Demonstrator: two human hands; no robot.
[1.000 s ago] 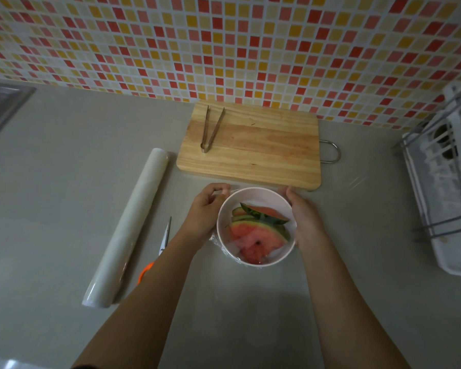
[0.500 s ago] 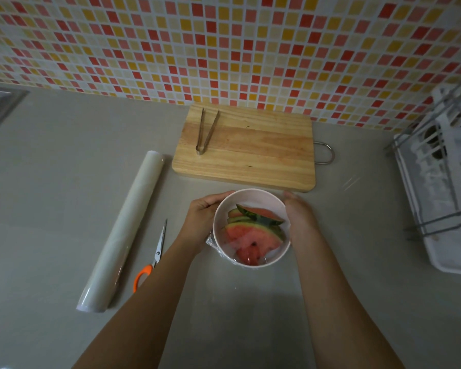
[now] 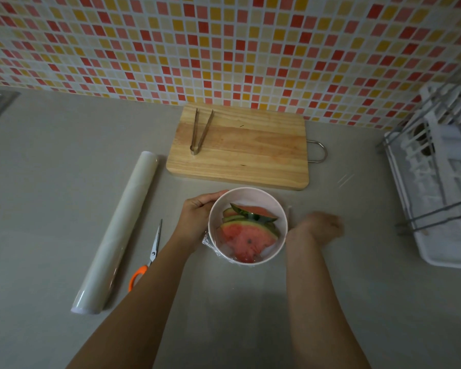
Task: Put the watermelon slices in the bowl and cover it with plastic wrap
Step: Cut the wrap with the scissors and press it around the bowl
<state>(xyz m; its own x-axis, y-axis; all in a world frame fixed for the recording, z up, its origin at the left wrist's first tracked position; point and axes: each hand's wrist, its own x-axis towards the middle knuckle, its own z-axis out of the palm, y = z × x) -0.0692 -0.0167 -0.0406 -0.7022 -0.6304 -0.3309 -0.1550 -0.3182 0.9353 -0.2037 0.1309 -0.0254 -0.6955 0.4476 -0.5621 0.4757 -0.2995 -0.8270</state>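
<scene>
Right hand (image 3: 321,227) has left the bowl (image 3: 250,189), fingers too blurred to tell; left hand (image 3: 194,217) clasps its rim. Tugging the plastic wrap (image 3: 209,243) could tip it.

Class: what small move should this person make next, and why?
Probably move the right hand onto the right wall of the bowl to smooth the plastic wrap down: that hand is off the bowl, while the left hand holds the rim.

Dim grey countertop (image 3: 51,182) meets a red-and-yellow mosaic-tiled wall (image 3: 224,49).
</scene>
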